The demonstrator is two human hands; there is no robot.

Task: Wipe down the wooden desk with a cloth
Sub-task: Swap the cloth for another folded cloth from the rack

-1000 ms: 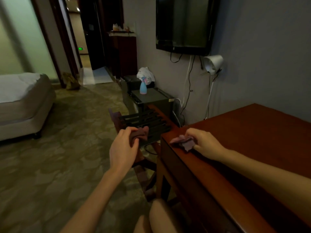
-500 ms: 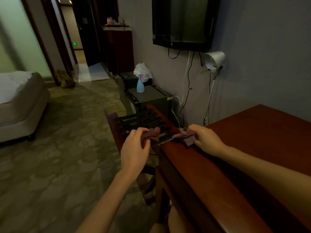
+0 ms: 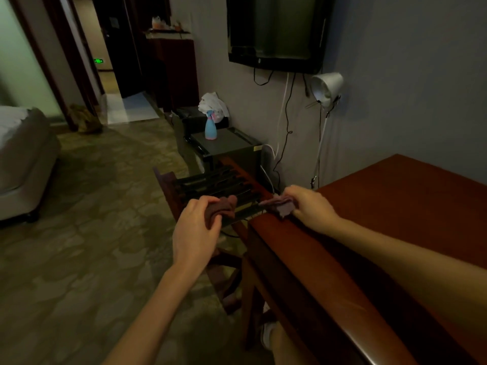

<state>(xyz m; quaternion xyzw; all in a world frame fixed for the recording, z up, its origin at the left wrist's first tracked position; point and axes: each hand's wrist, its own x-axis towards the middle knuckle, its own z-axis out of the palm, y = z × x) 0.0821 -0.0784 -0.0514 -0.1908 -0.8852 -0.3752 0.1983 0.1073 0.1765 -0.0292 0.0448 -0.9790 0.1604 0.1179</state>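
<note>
The reddish wooden desk (image 3: 411,214) fills the right of the head view, its left corner near the middle. My right hand (image 3: 309,205) presses a bunched purple cloth (image 3: 279,205) onto that corner of the desktop. My left hand (image 3: 195,230) hovers off the desk to the left, above the floor, fingers closed around a dark brownish cloth (image 3: 222,208). The two cloths are a short gap apart.
A slatted wooden luggage rack (image 3: 218,185) stands just beyond the desk corner. Behind it a dark cabinet (image 3: 232,146) carries a blue spray bottle (image 3: 210,126). A white lamp (image 3: 326,88), hanging cables and a wall television (image 3: 276,30) are on the wall. A bed (image 3: 23,159) sits at left.
My right hand has slid the purple cloth along the desk edge toward the far left corner. My left hand with its dark cloth has shifted right, closer to the desk.
</note>
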